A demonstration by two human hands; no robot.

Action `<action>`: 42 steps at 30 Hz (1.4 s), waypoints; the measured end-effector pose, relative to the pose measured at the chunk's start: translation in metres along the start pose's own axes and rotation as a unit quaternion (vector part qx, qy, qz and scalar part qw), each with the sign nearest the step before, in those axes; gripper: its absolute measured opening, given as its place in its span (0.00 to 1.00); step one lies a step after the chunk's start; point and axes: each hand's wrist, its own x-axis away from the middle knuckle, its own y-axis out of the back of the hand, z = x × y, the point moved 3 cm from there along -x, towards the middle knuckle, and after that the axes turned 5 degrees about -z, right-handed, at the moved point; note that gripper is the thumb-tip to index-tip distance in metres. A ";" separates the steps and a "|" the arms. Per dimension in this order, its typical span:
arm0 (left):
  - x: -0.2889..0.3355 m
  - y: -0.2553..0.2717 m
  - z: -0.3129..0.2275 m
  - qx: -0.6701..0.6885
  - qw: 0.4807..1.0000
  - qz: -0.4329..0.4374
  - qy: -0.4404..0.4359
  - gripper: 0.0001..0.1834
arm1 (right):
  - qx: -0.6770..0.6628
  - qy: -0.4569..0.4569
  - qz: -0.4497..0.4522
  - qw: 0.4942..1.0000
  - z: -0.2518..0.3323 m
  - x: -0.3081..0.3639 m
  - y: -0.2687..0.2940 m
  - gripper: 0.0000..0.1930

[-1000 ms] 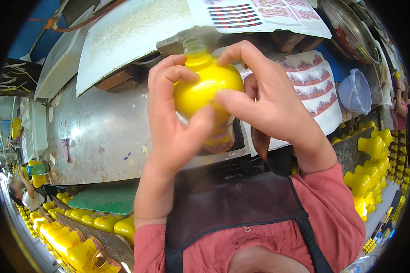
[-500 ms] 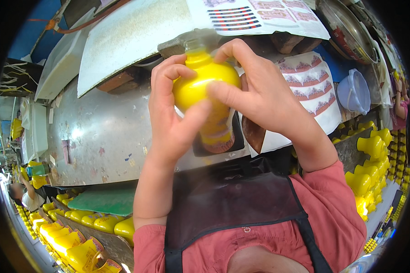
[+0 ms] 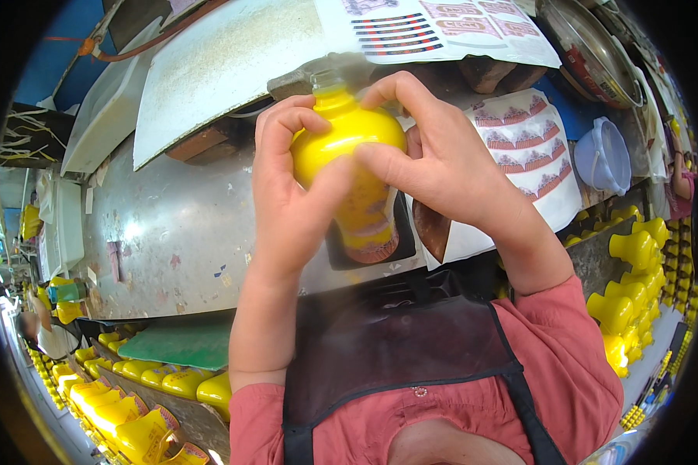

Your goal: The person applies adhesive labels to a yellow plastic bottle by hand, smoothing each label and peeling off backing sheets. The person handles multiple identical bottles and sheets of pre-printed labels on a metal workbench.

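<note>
A yellow bottle with a clear glass neck stands in front of me, a reddish patterned band around its base. Its foot rests on a small dark pad near the table's front edge. My left hand curves round the left side, fingers at the shoulder below the neck. From the right, my right hand holds the other shoulder with bent fingers. Both thumbs meet low on the bottle's front and partly cover it. A brown pointed piece lies right of the pad.
Printed pattern sheets lie at the right and far side of the metal table. A pale board rests on bricks. A lilac bucket stands at right. Rows of yellow bottles flank me. Another person is at far left.
My left thumb has slid slightly upward on the bottle, closer to my right thumb. Both hands remain round the bottle, which stays on the pad. The person at far left has shifted.
</note>
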 end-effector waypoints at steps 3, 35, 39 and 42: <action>-0.001 -0.001 -0.001 -0.014 1.000 0.001 0.006 0.21 | -0.014 0.030 -0.018 0.999 -0.003 -0.002 -0.004 0.20; -0.004 -0.003 -0.008 0.090 0.991 0.042 0.092 0.26 | -0.074 0.013 -0.010 0.997 -0.012 -0.001 -0.003 0.19; -0.004 -0.002 -0.009 0.076 0.993 0.052 0.076 0.27 | -0.084 0.023 -0.019 0.996 -0.010 0.000 0.002 0.17; -0.004 0.000 -0.009 0.051 0.996 0.063 0.046 0.28 | -0.144 -0.005 -0.023 0.989 -0.014 -0.007 0.010 0.22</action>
